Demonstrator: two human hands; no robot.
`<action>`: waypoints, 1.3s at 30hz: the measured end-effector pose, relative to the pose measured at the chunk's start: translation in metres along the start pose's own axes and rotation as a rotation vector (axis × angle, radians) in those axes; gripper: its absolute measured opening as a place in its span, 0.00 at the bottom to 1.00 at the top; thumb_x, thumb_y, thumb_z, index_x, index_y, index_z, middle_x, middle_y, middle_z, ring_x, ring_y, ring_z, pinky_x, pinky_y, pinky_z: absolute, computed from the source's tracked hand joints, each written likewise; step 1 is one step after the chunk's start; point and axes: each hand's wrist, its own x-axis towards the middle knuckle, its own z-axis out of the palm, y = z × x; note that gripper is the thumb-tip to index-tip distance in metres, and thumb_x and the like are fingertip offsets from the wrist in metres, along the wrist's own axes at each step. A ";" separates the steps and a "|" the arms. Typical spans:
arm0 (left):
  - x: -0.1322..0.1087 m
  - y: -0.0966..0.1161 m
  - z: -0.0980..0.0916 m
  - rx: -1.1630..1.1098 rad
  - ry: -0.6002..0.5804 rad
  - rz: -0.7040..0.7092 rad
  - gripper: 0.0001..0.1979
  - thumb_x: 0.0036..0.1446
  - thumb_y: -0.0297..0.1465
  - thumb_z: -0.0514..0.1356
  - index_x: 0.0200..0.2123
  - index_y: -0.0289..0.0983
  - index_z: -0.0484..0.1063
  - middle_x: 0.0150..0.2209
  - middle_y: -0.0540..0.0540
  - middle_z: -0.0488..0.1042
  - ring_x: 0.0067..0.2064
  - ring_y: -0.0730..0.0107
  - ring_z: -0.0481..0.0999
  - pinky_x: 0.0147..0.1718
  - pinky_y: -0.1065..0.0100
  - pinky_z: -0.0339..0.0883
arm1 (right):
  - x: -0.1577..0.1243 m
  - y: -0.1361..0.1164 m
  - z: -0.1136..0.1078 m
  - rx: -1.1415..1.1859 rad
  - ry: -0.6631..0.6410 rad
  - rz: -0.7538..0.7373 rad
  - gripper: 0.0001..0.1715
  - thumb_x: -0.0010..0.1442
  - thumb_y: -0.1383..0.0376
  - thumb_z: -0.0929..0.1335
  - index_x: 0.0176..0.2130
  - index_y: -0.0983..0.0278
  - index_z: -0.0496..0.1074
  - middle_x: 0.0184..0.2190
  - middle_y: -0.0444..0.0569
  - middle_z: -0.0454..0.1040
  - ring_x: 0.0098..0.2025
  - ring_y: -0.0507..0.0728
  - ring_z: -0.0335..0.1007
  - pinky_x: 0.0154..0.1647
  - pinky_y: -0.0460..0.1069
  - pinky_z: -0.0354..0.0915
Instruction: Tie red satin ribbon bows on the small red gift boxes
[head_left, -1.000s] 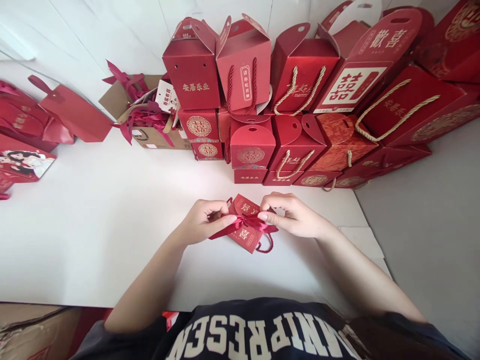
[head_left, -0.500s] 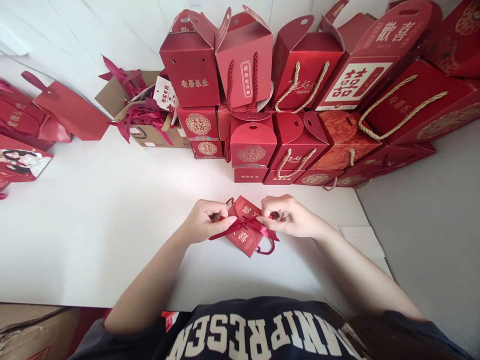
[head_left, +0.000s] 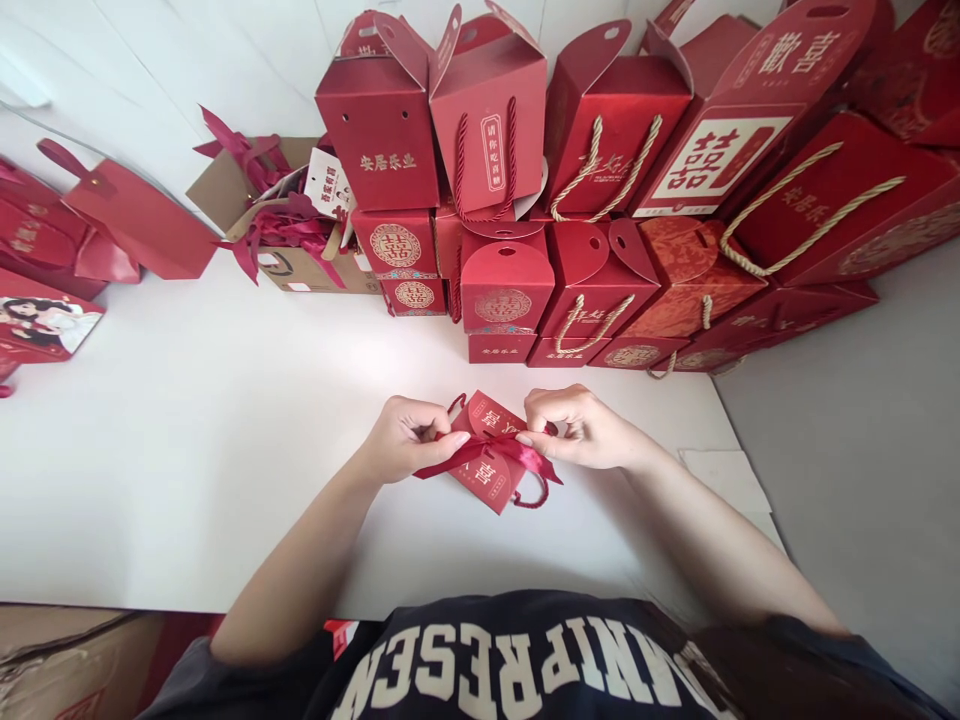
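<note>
Red ribbon (head_left: pixel 488 446) pinched either side of its knot
The left hand (head_left: pixel 411 438) and right hand (head_left: pixel 576 428) each clamp it, apparently by the loops; the small red box (head_left: pixel 491 482) lies between them on the white table (head_left: pixel 225 440), beneath the knot.

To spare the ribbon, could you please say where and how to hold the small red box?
Probably by the near end of the small red box, from the person's side: it projects beyond the ribbon, which the left hand and right hand pinch.

The table (head_left: pixel 187 450) (plain white) bears a small red box (head_left: pixel 491 484), stacked red boxes (head_left: pixel 507 288) and a brown carton (head_left: pixel 311 270).
</note>
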 end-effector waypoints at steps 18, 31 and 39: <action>0.008 0.030 0.027 0.456 0.128 -0.134 0.26 0.49 0.45 0.65 0.18 0.36 0.54 0.20 0.54 0.57 0.23 0.77 0.55 0.23 0.70 0.50 | 0.021 0.000 -0.007 0.179 0.060 0.153 0.28 0.68 0.53 0.60 0.21 0.64 0.59 0.23 0.41 0.55 0.26 0.49 0.52 0.29 0.47 0.53; 0.000 0.034 0.000 0.018 -0.025 -0.427 0.23 0.57 0.45 0.59 0.19 0.36 0.58 0.15 0.55 0.60 0.19 0.78 0.59 0.20 0.74 0.54 | -0.004 0.003 -0.008 0.000 0.224 0.401 0.24 0.69 0.49 0.57 0.34 0.63 0.68 0.32 0.46 0.70 0.34 0.53 0.66 0.40 0.48 0.61; -0.002 0.030 0.007 0.342 0.136 -0.341 0.24 0.52 0.46 0.62 0.19 0.36 0.56 0.19 0.54 0.56 0.23 0.78 0.57 0.22 0.74 0.52 | -0.018 0.012 0.015 0.256 0.110 0.408 0.24 0.67 0.49 0.61 0.30 0.64 0.64 0.28 0.43 0.67 0.32 0.52 0.62 0.37 0.47 0.58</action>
